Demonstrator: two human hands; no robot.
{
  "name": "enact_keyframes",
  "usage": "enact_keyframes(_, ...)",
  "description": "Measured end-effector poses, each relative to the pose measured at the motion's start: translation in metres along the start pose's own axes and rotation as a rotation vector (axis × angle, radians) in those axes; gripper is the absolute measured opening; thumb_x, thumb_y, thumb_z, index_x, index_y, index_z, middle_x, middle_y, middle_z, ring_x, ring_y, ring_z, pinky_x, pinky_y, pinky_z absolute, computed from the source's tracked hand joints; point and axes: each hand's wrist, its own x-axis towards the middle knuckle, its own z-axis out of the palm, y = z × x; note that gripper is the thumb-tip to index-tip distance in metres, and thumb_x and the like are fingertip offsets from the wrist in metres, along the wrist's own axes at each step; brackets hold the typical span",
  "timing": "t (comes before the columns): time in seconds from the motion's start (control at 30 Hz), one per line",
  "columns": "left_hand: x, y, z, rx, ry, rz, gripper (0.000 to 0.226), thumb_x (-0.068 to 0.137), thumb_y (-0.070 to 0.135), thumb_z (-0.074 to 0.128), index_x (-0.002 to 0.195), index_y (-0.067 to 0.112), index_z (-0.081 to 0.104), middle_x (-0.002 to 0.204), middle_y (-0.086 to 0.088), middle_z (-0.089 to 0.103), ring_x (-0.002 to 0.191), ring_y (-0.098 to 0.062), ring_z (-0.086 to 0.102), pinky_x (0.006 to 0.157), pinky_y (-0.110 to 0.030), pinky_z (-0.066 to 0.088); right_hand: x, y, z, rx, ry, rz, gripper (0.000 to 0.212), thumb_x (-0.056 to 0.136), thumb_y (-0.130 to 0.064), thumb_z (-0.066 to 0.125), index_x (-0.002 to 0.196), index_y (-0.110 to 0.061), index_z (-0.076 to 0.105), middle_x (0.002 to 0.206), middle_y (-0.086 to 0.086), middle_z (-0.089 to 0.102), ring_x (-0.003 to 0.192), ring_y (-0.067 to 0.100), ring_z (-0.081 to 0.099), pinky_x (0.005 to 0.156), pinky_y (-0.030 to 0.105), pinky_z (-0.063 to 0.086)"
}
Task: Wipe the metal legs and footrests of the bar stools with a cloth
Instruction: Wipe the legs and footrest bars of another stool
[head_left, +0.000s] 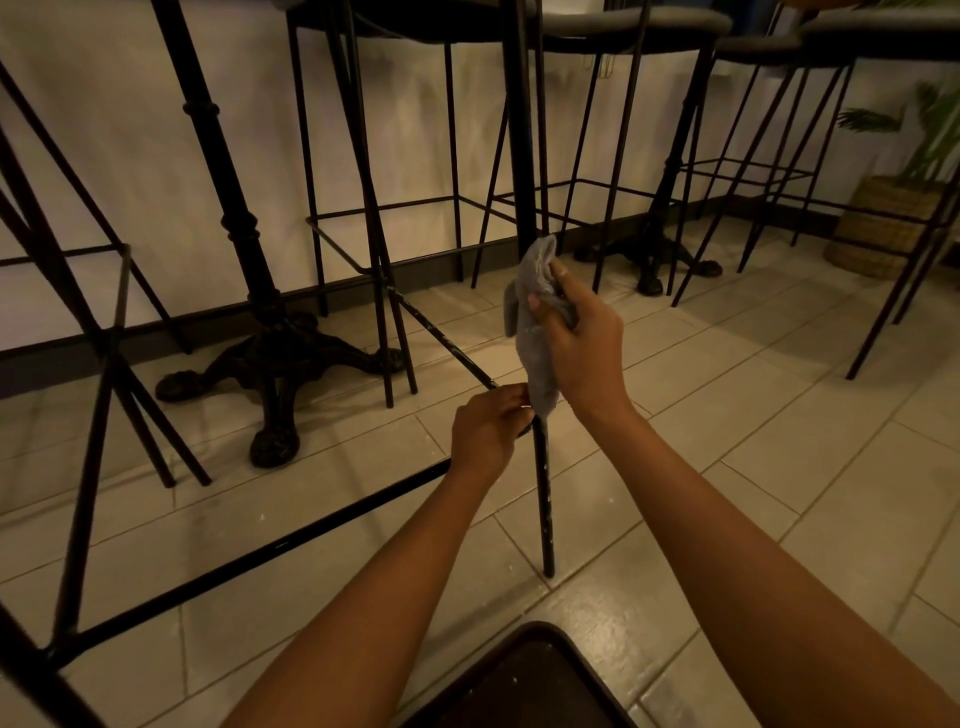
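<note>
At frame centre, right hand: the right hand (582, 343) is raised, forearm reaching in from the lower right, thumb and fingers pinched closed on a grey cloth (535, 327) that hangs down from the grip.
Left hand: the left hand (488, 426) sits just below and left of the right, forearm coming up from the bottom centre, fingers curled closed around the joint where the near stool leg (544, 499) meets the footrest bars; the lower tip of the cloth touches or nearly touches its fingertips.
Cloth and leg: the cloth drapes along the upper part of the leg, its top bunched above the right thumb; the leg runs down from under it to the tiled floor (779, 467).
Footrest: one footrest bar (441, 338) runs up-left from the joint, speckled with pale marks; another footrest rail (260, 556) runs toward the lower left.
Surroundings: a cast-iron table base (275, 364) stands at middle left; more stools (597, 156) line the pale wall across the top; a woven basket (883, 228) with a plant sits at the right edge.
Foreground: a dark seat edge (524, 680) fills the bottom centre.
</note>
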Motion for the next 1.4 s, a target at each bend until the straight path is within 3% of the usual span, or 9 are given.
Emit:
enact_keyframes(0.07, -0.001, -0.002, -0.001, -0.077, -0.017, 0.027, 0.024, 0.089, 0.004, 0.056, 0.111, 0.004, 0.065, 0.114, -0.015, 0.067, 0.109, -0.028, 0.06, 0.082, -0.016, 0.044, -0.004, 0.006, -0.001, -0.039, -0.024, 0.005, 0.037, 0.09, -0.005, 0.053, 0.127, -0.002, 0.05, 0.116, 0.013, 0.061, 0.103, 0.009, 0.055, 0.079, 0.0, 0.042)
enact_keyframes(0.23, 0.0, -0.003, 0.001, -0.005, 0.016, 0.033, 0.029, 0.087, 0.002, 0.057, 0.115, 0.006, 0.064, 0.12, -0.009, 0.064, 0.114, -0.021, 0.057, 0.097, -0.021, 0.039, 0.0, -0.002, -0.005, -0.003, -0.036, 0.045, 0.037, 0.09, -0.004, 0.052, 0.127, -0.002, 0.05, 0.114, 0.006, 0.061, 0.1, 0.003, 0.052, 0.077, -0.003, 0.04)
enact_keyframes(0.37, 0.001, -0.004, 0.001, 0.047, -0.021, 0.043, 0.028, 0.086, 0.003, 0.058, 0.114, 0.004, 0.064, 0.113, -0.012, 0.067, 0.104, -0.019, 0.06, 0.086, -0.01, 0.04, 0.002, -0.007, -0.002, 0.06, 0.001, 0.045, 0.039, 0.09, -0.001, 0.051, 0.129, 0.0, 0.047, 0.111, -0.001, 0.055, 0.104, 0.003, 0.052, 0.08, -0.002, 0.04)
enact_keyframes(0.5, -0.003, -0.008, 0.008, 0.25, 0.02, 0.14, 0.031, 0.087, 0.008, 0.061, 0.117, 0.001, 0.061, 0.113, -0.015, 0.065, 0.107, -0.024, 0.06, 0.093, -0.026, 0.047, -0.007, 0.002, 0.0, 0.027, 0.022, 0.041, 0.037, 0.089, -0.002, 0.053, 0.125, 0.0, 0.051, 0.115, 0.012, 0.061, 0.101, 0.004, 0.055, 0.083, -0.001, 0.041)
enact_keyframes(0.6, -0.005, -0.011, 0.009, 0.377, 0.091, 0.121, 0.027, 0.089, 0.015, 0.06, 0.114, 0.006, 0.064, 0.112, -0.013, 0.066, 0.102, -0.024, 0.062, 0.083, -0.025, 0.046, -0.019, 0.012, -0.001, -0.03, -0.003, 0.07, 0.035, 0.089, -0.001, 0.052, 0.125, -0.001, 0.051, 0.11, 0.003, 0.059, 0.092, -0.008, 0.052, 0.078, -0.004, 0.039)
enact_keyframes(0.73, -0.008, -0.015, 0.007, 0.342, 0.092, 0.077, 0.019, 0.088, 0.02, 0.061, 0.092, 0.004, 0.072, 0.088, -0.015, 0.07, 0.082, -0.026, 0.064, 0.064, -0.024, 0.04, -0.034, 0.027, -0.001, -0.055, -0.038, 0.138, 0.038, 0.091, -0.004, 0.051, 0.128, -0.004, 0.048, 0.119, 0.015, 0.061, 0.107, 0.013, 0.055, 0.082, -0.002, 0.038)
enact_keyframes(1.17, -0.004, -0.015, 0.006, 0.342, 0.094, 0.062, 0.017, 0.087, 0.017, 0.063, 0.096, 0.005, 0.072, 0.095, -0.013, 0.071, 0.086, -0.022, 0.063, 0.076, -0.029, 0.052, -0.04, 0.026, 0.011, 0.044, 0.056, 0.15, 0.042, 0.09, -0.004, 0.053, 0.131, -0.003, 0.046, 0.125, 0.014, 0.057, 0.109, 0.006, 0.049, 0.085, 0.0, 0.04)
enact_keyframes(1.33, -0.007, -0.01, 0.004, 0.329, 0.098, 0.062, 0.018, 0.089, 0.014, 0.058, 0.088, 0.002, 0.072, 0.084, -0.013, 0.071, 0.069, -0.016, 0.057, 0.062, -0.023, 0.041, -0.058, 0.038, 0.01, -0.004, 0.051, 0.192, 0.036, 0.087, -0.004, 0.058, 0.123, -0.001, 0.054, 0.105, 0.0, 0.061, 0.087, -0.004, 0.053, 0.074, -0.004, 0.041)
enact_keyframes(1.4, -0.008, -0.009, 0.004, 0.316, 0.094, 0.059, 0.018, 0.089, 0.013, 0.058, 0.087, 0.002, 0.072, 0.083, -0.015, 0.07, 0.068, -0.014, 0.055, 0.062, -0.022, 0.04, -0.063, 0.045, 0.009, -0.058, 0.038, 0.225, 0.031, 0.086, -0.005, 0.059, 0.117, 0.0, 0.058, 0.102, 0.009, 0.067, 0.079, -0.004, 0.053, 0.07, -0.004, 0.042)
